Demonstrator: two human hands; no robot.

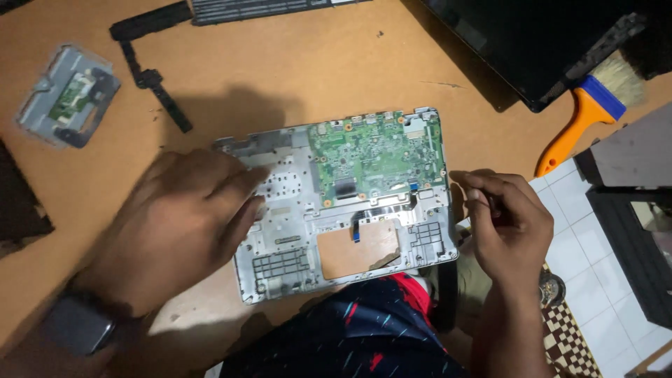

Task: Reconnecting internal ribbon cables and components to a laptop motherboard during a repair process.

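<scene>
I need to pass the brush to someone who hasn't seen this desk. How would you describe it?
Start at the grey laptop shell mid-table and look right, to the table's edge under the dark screen panel. The brush lies there: orange handle, blue band, pale bristles, the only brightly coloured tool.

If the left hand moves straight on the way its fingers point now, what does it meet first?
The left hand rests on the grey laptop shell, fingers pointing right and slightly up. Going straight on, it would probably meet the green circuit board first. Depth is unclear, so it might pass just above it.
</scene>
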